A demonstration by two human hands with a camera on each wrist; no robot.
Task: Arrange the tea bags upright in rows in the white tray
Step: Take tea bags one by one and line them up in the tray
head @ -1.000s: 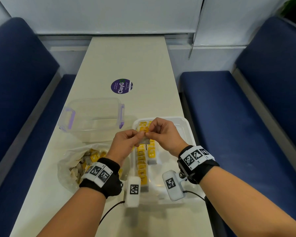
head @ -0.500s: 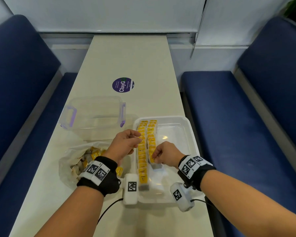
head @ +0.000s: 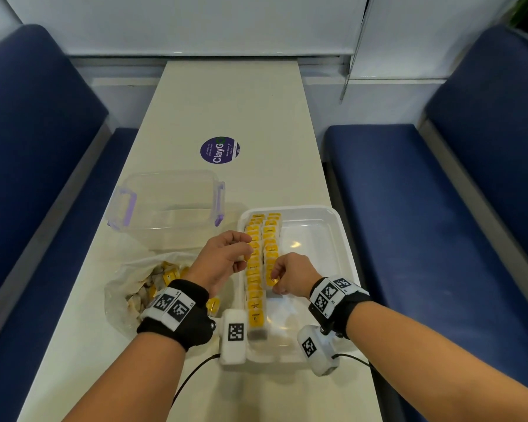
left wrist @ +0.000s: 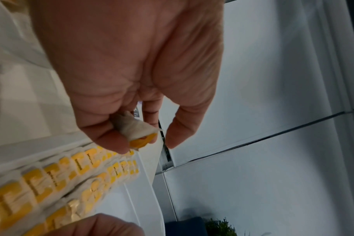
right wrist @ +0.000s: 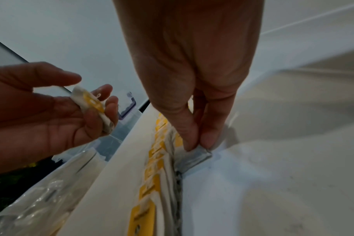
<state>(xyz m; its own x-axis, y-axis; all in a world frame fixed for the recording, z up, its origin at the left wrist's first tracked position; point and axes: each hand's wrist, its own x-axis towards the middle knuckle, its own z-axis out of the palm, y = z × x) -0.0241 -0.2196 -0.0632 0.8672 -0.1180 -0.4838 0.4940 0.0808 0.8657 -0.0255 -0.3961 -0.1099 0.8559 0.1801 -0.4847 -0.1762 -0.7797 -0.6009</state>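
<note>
Cream table (head: 232, 111) with purple "ClayG" sticker (head: 220, 149) beyond white tray (head: 342, 236)

You see the white tray (head: 336, 226) on the surface's near right, holding two rows of upright yellow-and-white tea bags (head: 254, 269) along its left side. One tea bag (left wrist: 138, 134) sits pinched above the rows; another (right wrist: 194, 155) stands at the second row's near end.

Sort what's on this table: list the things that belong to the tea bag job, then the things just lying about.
Job: white tray; rows of tea bags; plastic bag of loose tea bags; tea bag in left hand; tea bag under right hand.
Lying about: clear container; purple sticker.
</note>
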